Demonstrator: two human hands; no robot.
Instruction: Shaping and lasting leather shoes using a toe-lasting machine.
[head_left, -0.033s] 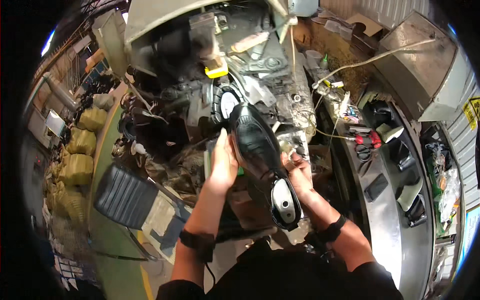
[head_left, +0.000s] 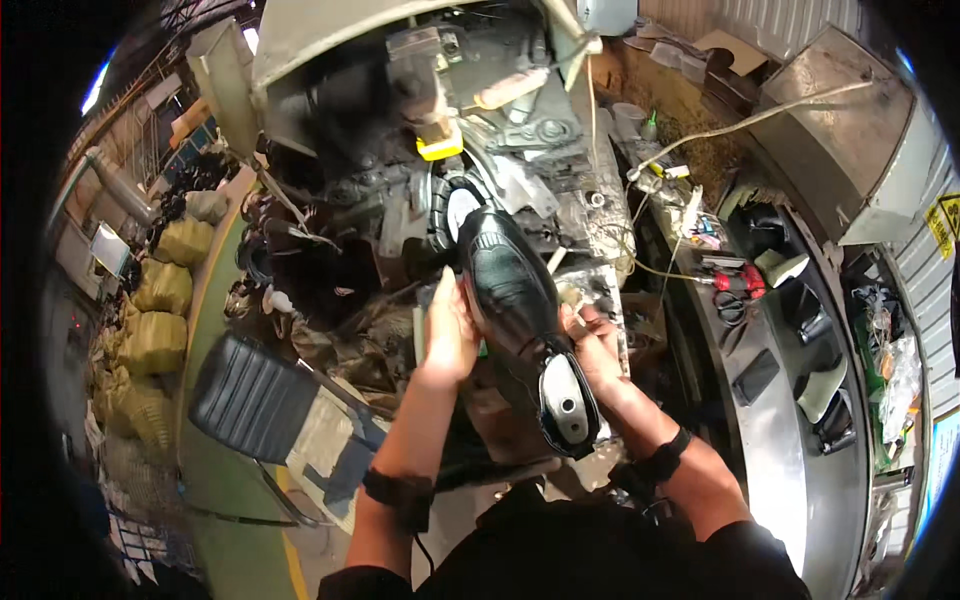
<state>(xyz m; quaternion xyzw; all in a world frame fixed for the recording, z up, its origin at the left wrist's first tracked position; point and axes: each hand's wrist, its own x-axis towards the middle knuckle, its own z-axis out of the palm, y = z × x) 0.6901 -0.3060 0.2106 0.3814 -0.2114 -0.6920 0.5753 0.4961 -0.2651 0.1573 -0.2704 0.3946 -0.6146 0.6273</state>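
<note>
A black leather shoe [head_left: 510,270] is held in front of me, its toe away from me and its open top near my body. Inside the opening sits a pale last [head_left: 568,400] with a round dark hole. My left hand [head_left: 449,335] presses along the left side of the shoe, thumb up. On the other side my right hand [head_left: 597,345] grips it near the ankle, some fingers hidden beneath. The toe end is at a round wheel [head_left: 462,208] with a dark ridged rim and a pale face; I cannot tell whether they touch.
Behind the wheel stands a dusty machine with a yellow-edged part [head_left: 440,148]. A padded black chair [head_left: 250,400] is on the left. Along the right runs a metal bench [head_left: 770,460] carrying scissors [head_left: 731,312], a red tool [head_left: 740,282] and black leather pieces. Yellow sacks [head_left: 158,335] are stacked far left.
The whole view has shifted slightly. Both hands keep their hold, and the shoe stays at nearly the same place by the wheel.
</note>
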